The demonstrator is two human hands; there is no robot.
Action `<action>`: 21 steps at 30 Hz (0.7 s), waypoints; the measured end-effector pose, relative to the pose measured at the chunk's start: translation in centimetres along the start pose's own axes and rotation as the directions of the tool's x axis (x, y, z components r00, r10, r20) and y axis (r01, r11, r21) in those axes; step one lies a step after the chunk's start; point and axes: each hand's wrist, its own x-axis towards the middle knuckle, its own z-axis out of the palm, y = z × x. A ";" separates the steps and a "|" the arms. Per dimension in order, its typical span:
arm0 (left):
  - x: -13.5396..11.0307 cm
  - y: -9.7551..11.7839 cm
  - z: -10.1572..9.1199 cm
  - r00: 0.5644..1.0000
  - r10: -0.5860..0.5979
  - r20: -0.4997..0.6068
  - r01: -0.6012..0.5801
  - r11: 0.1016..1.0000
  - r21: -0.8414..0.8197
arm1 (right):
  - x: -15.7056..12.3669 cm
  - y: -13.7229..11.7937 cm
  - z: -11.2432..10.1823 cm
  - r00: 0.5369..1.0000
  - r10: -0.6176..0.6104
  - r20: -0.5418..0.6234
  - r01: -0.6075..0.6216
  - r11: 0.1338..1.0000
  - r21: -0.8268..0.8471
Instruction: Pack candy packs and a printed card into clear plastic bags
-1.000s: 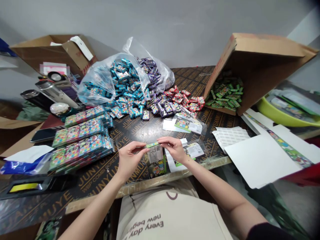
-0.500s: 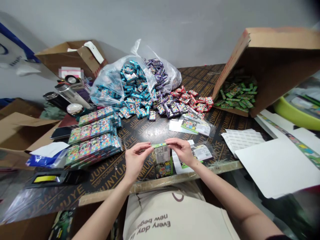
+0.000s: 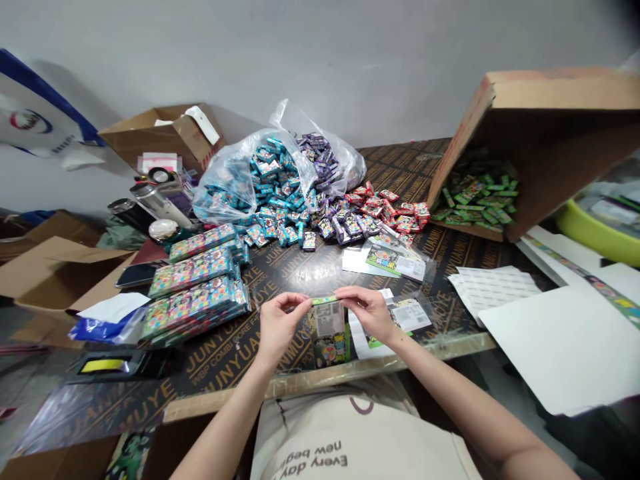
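Observation:
Near the table's front edge, my left hand [image 3: 284, 325] and my right hand [image 3: 371, 313] pinch opposite ends of the top edge of a clear packet with a printed card [image 3: 330, 343]. Along that top edge runs a green printed strip [image 3: 325, 300]. The packet's grey and black printed face hangs below, between the hands. Just right of it, partly behind my right wrist, lies another printed packet on white paper [image 3: 407, 315]. Farther back is one more printed packet [image 3: 395, 257]. Whether the held packet's lower end touches the table, I cannot tell.
Stacks of filled packets [image 3: 193, 307] stand left, beside a tape dispenser [image 3: 117, 365]. Blue [image 3: 273, 173], purple [image 3: 320, 157] and red small packs [image 3: 380, 207] are heaped at the back. A tilted carton [image 3: 565, 90] holds green packs [image 3: 480, 193]. White sheets [image 3: 560, 340] lie right.
The whole view has shifted slightly, so things appear a little lower and farther right. Both hands keep their pinch on the packet's top edge.

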 end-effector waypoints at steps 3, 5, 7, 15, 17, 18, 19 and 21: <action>0.2 0.6 -0.6 0.995 0.069 0.074 -0.076 0.992 0.102 | 0.1 -0.1 0.0 1.000 0.022 0.002 -0.022 0.999 0.023; 0.2 1.0 -0.8 0.987 0.113 0.118 -0.131 0.979 0.154 | 0.2 -0.1 0.1 1.000 0.029 0.004 -0.029 0.999 0.035; 0.1 1.4 -1.1 0.967 0.187 0.172 -0.227 0.941 0.251 | 0.2 -0.1 0.1 0.999 0.035 0.004 -0.035 0.998 0.045; 0.2 1.3 -2.0 0.788 0.476 0.391 -0.610 0.689 0.391 | 0.3 -0.1 0.2 0.999 0.031 0.019 -0.032 0.995 0.089; 0.3 1.0 -2.1 0.776 0.500 0.383 -0.625 0.687 0.370 | 0.3 -0.1 0.2 1.000 0.016 0.019 -0.018 0.996 0.090; 0.3 1.0 -2.1 0.785 0.496 0.371 -0.613 0.703 0.360 | 0.3 -0.2 0.3 1.000 0.013 0.017 -0.015 0.996 0.087; 0.4 0.9 -2.1 0.801 0.481 0.356 -0.592 0.726 0.350 | 0.3 -0.2 0.3 1.000 0.013 0.015 -0.015 0.996 0.084; 0.4 1.1 -2.0 0.836 0.436 0.333 -0.537 0.776 0.332 | 0.2 -0.1 0.4 1.000 0.016 0.006 -0.016 0.997 0.080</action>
